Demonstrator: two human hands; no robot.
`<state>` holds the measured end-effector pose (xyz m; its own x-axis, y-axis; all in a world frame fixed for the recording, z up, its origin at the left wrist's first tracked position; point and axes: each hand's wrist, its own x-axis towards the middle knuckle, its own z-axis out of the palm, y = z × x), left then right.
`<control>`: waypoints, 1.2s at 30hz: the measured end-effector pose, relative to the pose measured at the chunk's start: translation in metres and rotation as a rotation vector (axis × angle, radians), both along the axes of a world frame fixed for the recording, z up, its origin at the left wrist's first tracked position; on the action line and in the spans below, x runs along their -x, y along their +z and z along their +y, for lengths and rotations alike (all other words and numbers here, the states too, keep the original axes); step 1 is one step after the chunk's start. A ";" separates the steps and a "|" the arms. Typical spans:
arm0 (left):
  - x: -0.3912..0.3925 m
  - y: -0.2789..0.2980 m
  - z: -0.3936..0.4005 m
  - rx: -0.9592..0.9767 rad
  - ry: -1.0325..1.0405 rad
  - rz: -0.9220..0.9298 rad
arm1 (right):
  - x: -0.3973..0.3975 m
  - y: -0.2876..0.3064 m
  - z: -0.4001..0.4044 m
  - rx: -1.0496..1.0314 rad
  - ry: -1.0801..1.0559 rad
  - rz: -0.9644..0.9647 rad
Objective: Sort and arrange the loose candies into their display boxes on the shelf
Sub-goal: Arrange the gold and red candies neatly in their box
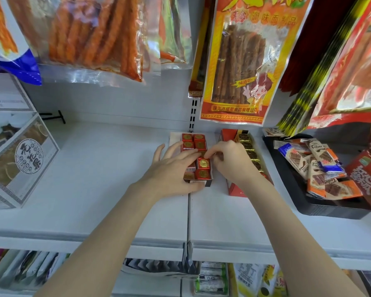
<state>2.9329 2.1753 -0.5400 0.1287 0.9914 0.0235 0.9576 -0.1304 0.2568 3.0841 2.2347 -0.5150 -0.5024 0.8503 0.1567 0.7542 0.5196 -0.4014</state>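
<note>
A narrow display box (208,182) on the white shelf (107,168) holds several red cube candies with gold seals (203,163). My left hand (171,170) lies over the box's left side, fingers stretched across the candies and thumb at its front end. My right hand (229,159) pinches the top edge of one red candy in the box's middle. Just right of it stands a red display box (236,189) with a row of dark gold-wrapped round candies (252,154).
A black tray (321,209) of chocolate wafer packets (317,163) sits at the right. Grey printed cartons (19,159) stand at the left. Bags of snack sticks (238,61) hang above. The lower shelf holds more packets (212,277).
</note>
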 end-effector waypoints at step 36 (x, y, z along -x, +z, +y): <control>-0.001 0.003 -0.022 0.085 -0.155 0.157 | 0.016 0.000 0.019 0.004 0.177 -0.306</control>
<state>2.9341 2.1536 -0.5371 0.2751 0.9571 -0.0914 0.9569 -0.2634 0.1226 3.0685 2.2535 -0.5149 -0.6649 0.7465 -0.0274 0.7386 0.6515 -0.1730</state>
